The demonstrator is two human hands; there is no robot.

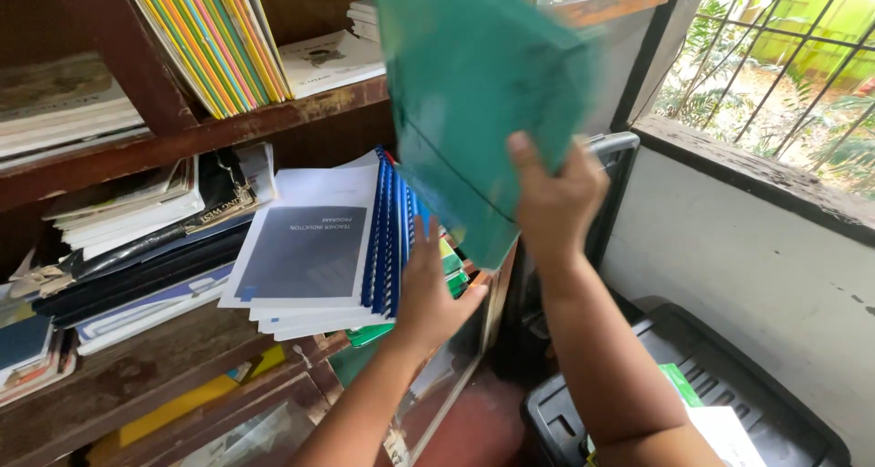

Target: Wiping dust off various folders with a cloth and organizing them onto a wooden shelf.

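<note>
Two hands logged: my right hand (556, 189) pinches a teal folder (474, 93), thumb in front; my left hand (428, 289), fingers pressed together, steadies comb-bound booklets (310, 248) at the wooden shelf's (137, 367) right edge.

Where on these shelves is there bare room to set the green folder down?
Bare wood shows under the dark stack, left of the left hand. The right hand holds the green folder. The middle shelf is crowded; spiral-bound booklets overhang its edge.

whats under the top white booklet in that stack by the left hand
Under the top booklet lie more white booklets with blue comb spines, then something green. Their covers are hidden; the left hand covers the stack's right end.
</note>
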